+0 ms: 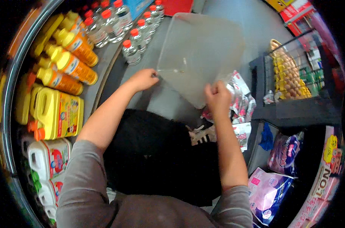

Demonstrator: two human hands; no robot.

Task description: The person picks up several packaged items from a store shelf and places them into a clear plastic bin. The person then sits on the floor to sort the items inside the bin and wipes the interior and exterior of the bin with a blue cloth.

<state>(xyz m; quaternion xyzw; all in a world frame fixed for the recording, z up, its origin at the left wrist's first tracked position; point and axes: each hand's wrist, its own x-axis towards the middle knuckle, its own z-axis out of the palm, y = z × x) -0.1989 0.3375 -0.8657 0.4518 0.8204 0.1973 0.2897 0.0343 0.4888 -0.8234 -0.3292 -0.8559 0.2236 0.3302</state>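
A large, see-through plastic sheet (201,45) spreads out in front of me above the grey floor; whether it is a bag I cannot tell. At its left edge, the closed fingers of my left hand (144,79) pinch it. My right hand (220,97) is closed at its near right side, fingers curled on the plastic. Beside and partly behind my right hand lies a pile of clear, red and white packages (241,102). Below the sheet, a light shoe with dark stripes (204,136) shows by my dark trousers.
Small clear bottles with red caps (131,53) stand at the far left. Orange bottles (75,49) and yellow jugs (62,110) fill the left shelf. To the right are a black wire crate with eggs (290,72) and purple packs (269,193).
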